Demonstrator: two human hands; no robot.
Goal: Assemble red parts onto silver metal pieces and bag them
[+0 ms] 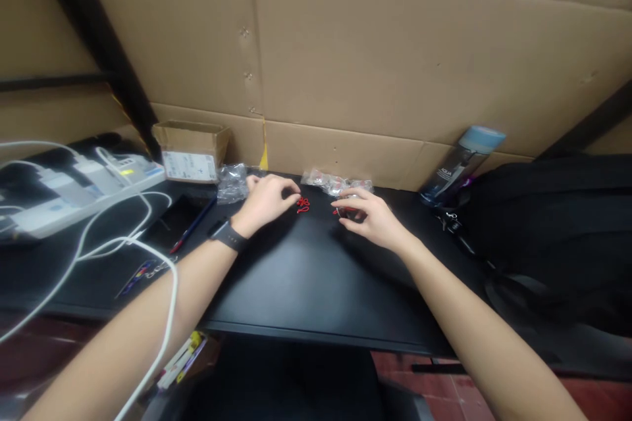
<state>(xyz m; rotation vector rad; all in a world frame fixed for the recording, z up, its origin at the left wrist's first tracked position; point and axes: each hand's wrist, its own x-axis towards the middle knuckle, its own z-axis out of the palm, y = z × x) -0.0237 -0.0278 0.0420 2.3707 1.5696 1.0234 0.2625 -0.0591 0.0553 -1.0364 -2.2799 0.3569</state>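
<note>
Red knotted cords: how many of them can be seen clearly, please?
1: the red knotted cord is at the fingertips of the left hand. Some red also shows by the fingers of the right hand, mostly covered, so another may be hidden there.

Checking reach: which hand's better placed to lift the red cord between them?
Left, likely: the left hand is close beside the red cord; the right hand is farther, by another red item.
</note>
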